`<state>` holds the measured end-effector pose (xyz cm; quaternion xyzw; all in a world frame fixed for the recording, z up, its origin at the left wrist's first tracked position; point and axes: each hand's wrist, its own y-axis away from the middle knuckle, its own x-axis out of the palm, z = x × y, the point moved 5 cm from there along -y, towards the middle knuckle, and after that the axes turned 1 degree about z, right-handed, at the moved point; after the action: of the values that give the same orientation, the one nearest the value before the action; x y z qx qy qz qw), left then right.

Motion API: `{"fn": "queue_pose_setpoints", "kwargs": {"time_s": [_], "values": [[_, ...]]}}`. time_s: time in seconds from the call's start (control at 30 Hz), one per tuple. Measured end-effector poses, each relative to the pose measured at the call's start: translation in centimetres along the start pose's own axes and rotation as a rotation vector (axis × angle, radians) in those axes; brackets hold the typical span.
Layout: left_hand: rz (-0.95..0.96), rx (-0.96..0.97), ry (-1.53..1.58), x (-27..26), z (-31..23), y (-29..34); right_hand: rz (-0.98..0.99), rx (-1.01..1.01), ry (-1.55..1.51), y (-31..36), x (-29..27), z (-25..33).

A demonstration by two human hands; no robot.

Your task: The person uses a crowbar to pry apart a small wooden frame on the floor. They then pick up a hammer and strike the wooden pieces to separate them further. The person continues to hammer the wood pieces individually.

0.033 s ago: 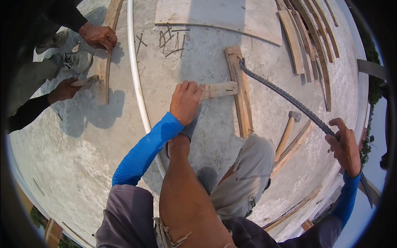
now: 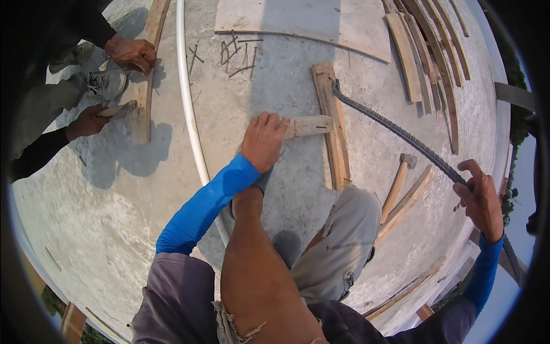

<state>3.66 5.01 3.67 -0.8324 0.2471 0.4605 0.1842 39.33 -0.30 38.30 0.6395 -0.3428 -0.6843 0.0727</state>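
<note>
My left hand (image 2: 264, 140) is closed round the near end of a short wood block (image 2: 309, 125). The block's other end lies over the edge of a wooden plank (image 2: 339, 150) on the concrete, and a nail shows on it. My right hand (image 2: 482, 202) is wrapped round a ribbed steel pry bar (image 2: 402, 132), out to the right. The bar slants up and leftward from that hand. Its bent claw end is at a nail near the plank's far end; whether it grips the nail I cannot tell.
A hammer (image 2: 393, 188) lies right of my knee beside a wood strip (image 2: 408, 202). Loose nails (image 2: 234, 51) lie near a pale board (image 2: 298, 23). A white pipe (image 2: 189, 109) curves past my left. Another person's hands (image 2: 133, 54) work at a plank (image 2: 143, 109). Planks (image 2: 405, 60) lie far right.
My left hand and the wood block have shifted slightly to the right. My right hand has moved a little to the right on the pry bar. The other person's upper hand has moved slightly left.
</note>
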Motion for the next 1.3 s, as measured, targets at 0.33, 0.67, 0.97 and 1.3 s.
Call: {"fn": "queue_pose_setpoints", "kwargs": {"time_s": [0.33,0.67,0.97,1.3], "values": [[-0.109,0.094,0.133,2.4,-1.8,-4.2,0.097,0.01,0.284,-4.9,-7.9,2.8],[-0.086,0.107,0.035,5.4,-2.5,-11.1,0.185,0.068,0.381,-7.3,-11.6,8.1],[0.077,-0.098,0.08,6.2,-3.6,-12.4,0.18,0.065,0.527,-8.9,-13.1,12.2],[-0.01,-0.186,0.219,8.1,-1.2,-11.8,-0.06,-0.293,0.775,-4.6,-10.4,16.2]]}}
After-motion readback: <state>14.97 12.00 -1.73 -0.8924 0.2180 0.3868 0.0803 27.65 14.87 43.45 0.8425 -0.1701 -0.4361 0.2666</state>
